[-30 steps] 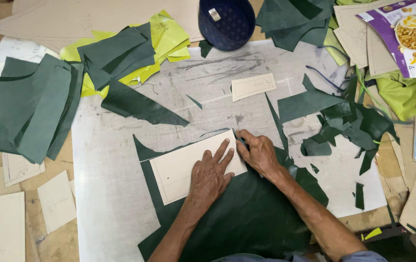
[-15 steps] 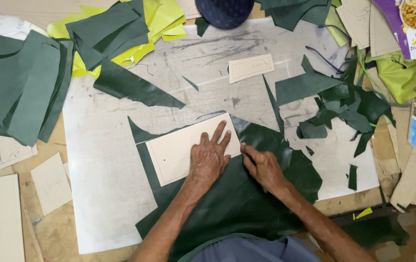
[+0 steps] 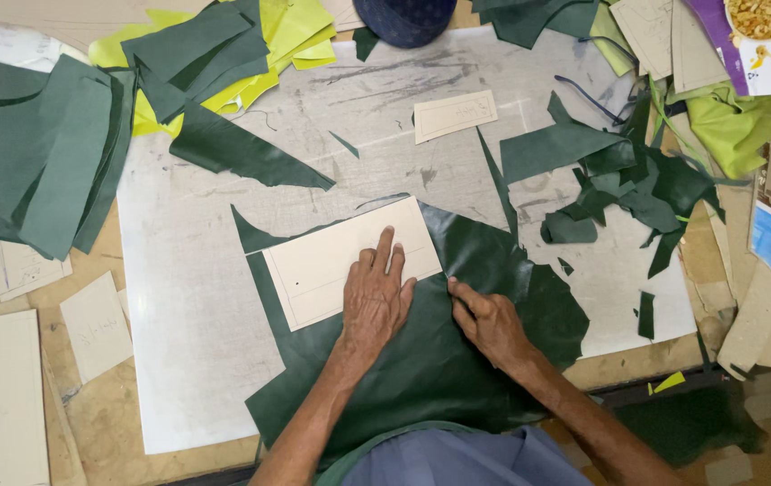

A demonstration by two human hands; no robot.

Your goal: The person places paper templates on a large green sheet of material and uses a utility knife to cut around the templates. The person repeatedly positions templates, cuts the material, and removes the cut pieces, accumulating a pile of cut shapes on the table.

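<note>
head view: card template [image 3: 349,261] being pressed flat on dark green leather [image 3: 457,360] by left hand [image 3: 375,301], fingers spread, nothing gripped. right hand [image 3: 489,322] being drawn down template's right edge, fingers pinched narrow; tool cannot be told. earlier it was at template's top corner; template unmoved.

Wooden bench [image 3: 98,423] bears a scratched white cutting board [image 3: 197,297]

A pale rectangular cardboard template [image 3: 349,261] lies flat and slightly tilted on the upper left part of a large, irregular dark green leather sheet [image 3: 457,360]. The sheet is spread flat, its jagged edges showing just beyond the template's left and top sides.
</note>
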